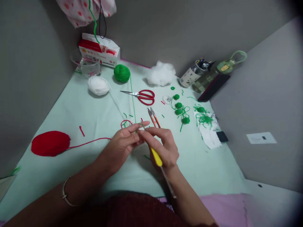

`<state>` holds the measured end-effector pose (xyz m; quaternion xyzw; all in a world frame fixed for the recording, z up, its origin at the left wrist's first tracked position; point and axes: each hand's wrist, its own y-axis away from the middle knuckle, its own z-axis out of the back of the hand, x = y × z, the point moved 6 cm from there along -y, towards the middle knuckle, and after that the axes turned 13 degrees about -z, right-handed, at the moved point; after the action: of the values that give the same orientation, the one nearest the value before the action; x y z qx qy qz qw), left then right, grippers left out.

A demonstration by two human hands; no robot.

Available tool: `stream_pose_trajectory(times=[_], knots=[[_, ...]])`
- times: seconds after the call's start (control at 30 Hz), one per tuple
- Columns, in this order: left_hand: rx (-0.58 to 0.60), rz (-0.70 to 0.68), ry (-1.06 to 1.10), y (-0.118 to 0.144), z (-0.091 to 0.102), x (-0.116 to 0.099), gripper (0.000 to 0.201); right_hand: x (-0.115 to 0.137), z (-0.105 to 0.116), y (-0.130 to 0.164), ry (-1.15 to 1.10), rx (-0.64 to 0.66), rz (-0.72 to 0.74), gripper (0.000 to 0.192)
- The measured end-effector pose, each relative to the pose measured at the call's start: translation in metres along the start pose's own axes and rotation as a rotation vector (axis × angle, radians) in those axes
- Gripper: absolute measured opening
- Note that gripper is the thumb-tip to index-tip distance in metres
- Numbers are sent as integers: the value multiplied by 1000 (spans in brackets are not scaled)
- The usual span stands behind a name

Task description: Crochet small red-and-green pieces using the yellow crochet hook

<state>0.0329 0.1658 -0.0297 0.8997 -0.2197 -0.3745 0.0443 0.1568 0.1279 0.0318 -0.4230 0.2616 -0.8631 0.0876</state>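
Toward the surface's [81, 108] front edge, I'd feed green yarn [134, 107] evenly (left grip [125, 138] pinching it, right grip [167, 146] the hook [157, 156]).

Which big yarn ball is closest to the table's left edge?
The red yarn ball, the long, flattish one beside that edge of the table. The white yarn ball and green yarn ball sit farther back, more to the right.

3 lg yarn balls [121, 73], 2 cutters [138, 94], 1 yel-handled tool [156, 156]

The yellow handle [156, 156] looks smooth, plastic; the green yarn [122, 73] matt.
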Motion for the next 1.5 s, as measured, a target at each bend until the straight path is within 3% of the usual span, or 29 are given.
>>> stream_pose_trajectory(times=[0.13,0.2,0.3,0.53,0.67,0.77,0.87,1.0,1.1,1.17,1.23,1.33,1.4,1.5], knots=[[-34,36,41,-3,5,-3,32,-21,9,-8,-418,-61,-270,24],[-31,0,-13,-3,5,-6,35,-29,4,-10,-613,-11,-396,20],[19,-48,-105,-1,-1,-8,37,-30,-5,-9,-639,79,-449,14],[83,-67,-203,1,-6,-11,40,-45,-8,-5,-800,95,-639,17],[63,-67,-243,2,-2,-12,40,-42,-5,-7,-827,100,-630,19],[51,-73,-256,1,0,-12,39,-34,0,-8,-706,82,-538,19],[31,-123,-294,1,2,-14,37,-23,6,-7,-481,34,-364,18],[-27,-216,-319,1,5,-15,40,-1,2,0,-80,36,-28,26],[6,-144,-207,2,1,-10,52,8,-1,6,184,4,102,33],[32,-31,-116,2,-3,-6,51,7,4,5,94,-26,51,32],[36,42,-56,3,-5,-5,45,-4,11,1,-171,-63,-114,27],[43,24,-49,2,-5,-9,42,-23,11,-5,-549,-71,-372,21],[72,-8,-91,1,-6,-10,42,-28,3,-7,-640,-16,-448,18],[85,-61,-160,1,-6,-9,39,-29,-3,-7,-602,28,-468,17]])
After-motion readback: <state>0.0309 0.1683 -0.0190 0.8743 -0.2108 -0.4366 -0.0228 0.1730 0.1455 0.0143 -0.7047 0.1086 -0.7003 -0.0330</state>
